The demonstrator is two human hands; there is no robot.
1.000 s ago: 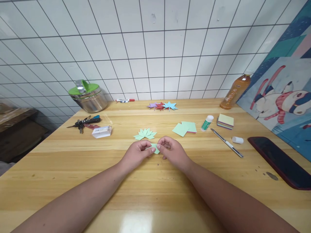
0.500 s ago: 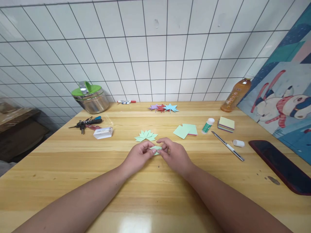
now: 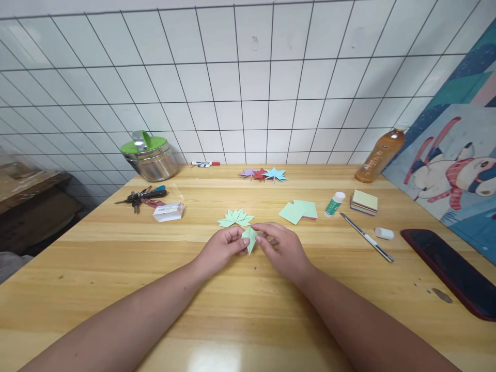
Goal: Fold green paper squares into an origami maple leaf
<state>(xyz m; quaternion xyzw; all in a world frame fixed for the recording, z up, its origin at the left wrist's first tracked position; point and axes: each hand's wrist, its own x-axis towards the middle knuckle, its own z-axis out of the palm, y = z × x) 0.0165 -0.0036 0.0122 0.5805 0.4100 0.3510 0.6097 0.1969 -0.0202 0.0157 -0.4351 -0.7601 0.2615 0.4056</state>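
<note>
— Left hand (image 3: 219,250)?
— Low over the table (image 3: 248,310), near mid-table. Thumb and fingers pinched together on the left edge of the fold (image 3: 249,239), a small pale green paper piece with its point toward the near edge.

— Right hand (image 3: 282,249)?
— Just beside the left, almost touching it. Thumb and forefinger clamped on the fold's right edge; other fingers curled loosely.

— And the fold itself?
— Between both hands, held just above the wood or touching it; cannot tell which. Just behind it, flat on the table, a green leaf (image 3: 235,219) built of like pieces, fanned out, very near the fingertips.

— Farther back?
— Three finished leaves (image 3: 264,174) near the wall, purple, red and blue, overlapping. Left of those, a marker (image 3: 205,164) against the tiles and a steel pot (image 3: 150,157) with a green lid.

— Left side?
— Keys (image 3: 140,195), then a small white packet (image 3: 168,212) just beside them.

— Right side?
— Loose sheets (image 3: 298,211), green over pink, then a glue stick (image 3: 334,204) tilted, uncapped, beside a paper pad (image 3: 363,201). Nearer, a craft knife (image 3: 367,238) lying at a slant, with a white cap (image 3: 384,233) just beside it. Bottle (image 3: 380,155) of amber drink by the wall, next to a painted board (image 3: 453,170). Dark red case (image 3: 453,271) along the right edge.
</note>
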